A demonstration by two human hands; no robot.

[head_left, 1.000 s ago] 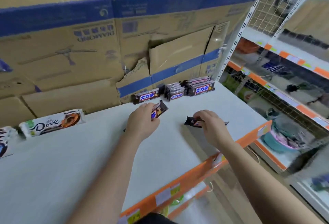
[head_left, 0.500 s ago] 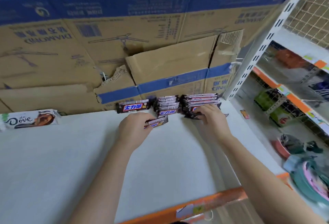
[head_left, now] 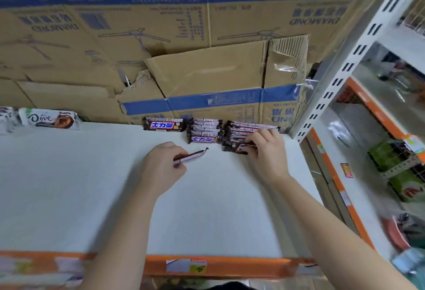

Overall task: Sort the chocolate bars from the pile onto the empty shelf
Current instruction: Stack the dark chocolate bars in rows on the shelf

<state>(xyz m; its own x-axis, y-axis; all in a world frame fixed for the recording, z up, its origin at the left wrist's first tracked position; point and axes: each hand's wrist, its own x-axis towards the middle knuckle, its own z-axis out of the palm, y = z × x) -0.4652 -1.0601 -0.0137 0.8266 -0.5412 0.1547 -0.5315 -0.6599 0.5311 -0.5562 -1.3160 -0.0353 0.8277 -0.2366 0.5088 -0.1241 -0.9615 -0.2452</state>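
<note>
My left hand (head_left: 161, 167) grips a dark chocolate bar (head_left: 193, 155) edge-on, a little above the white shelf (head_left: 92, 197). My right hand (head_left: 266, 151) holds another dark bar (head_left: 236, 148) at the front of the right stack (head_left: 248, 128). A middle stack of the same bars (head_left: 203, 131) stands just left of it, and a single bar (head_left: 164, 125) lies further left against the cardboard. A white Dove bar (head_left: 49, 118) lies at the far left of the shelf's back edge.
Large cardboard boxes (head_left: 207, 59) line the back of the shelf. A white slotted upright (head_left: 345, 64) rises at the right. The shelf's front has an orange price strip (head_left: 218, 265). Other shelves with goods (head_left: 402, 170) stand to the right.
Both hands moved from mid-shelf to the back row. The right hand brought its bar to the front of the right stack; the left hand's bar now hangs before the middle stack.
</note>
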